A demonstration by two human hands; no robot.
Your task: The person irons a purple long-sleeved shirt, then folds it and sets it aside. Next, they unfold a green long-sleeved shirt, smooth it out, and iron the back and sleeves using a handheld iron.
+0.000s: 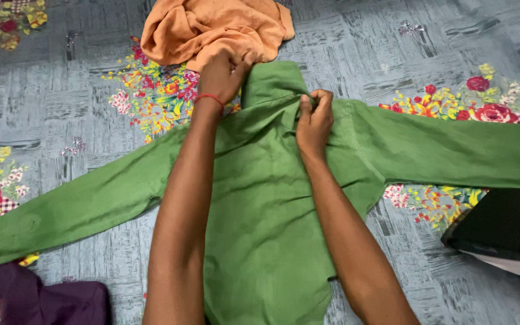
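Observation:
A green long-sleeved shirt [266, 210] lies spread flat on a grey floral bedsheet [73, 102], sleeves stretched out to both sides. My left hand [221, 75], with a red thread at the wrist, is closed at the left side of the shirt's collar, right beside the orange cloth. My right hand [314, 120] pinches a fold of green fabric at the collar's right side, near the shoulder. Both forearms reach over the shirt's body and hide part of it.
A crumpled orange cloth [212, 27] lies just beyond the collar. A dark purple garment [37, 298] sits at the bottom left corner. A black item with a white edge [501, 232] rests at the lower right, under the right sleeve.

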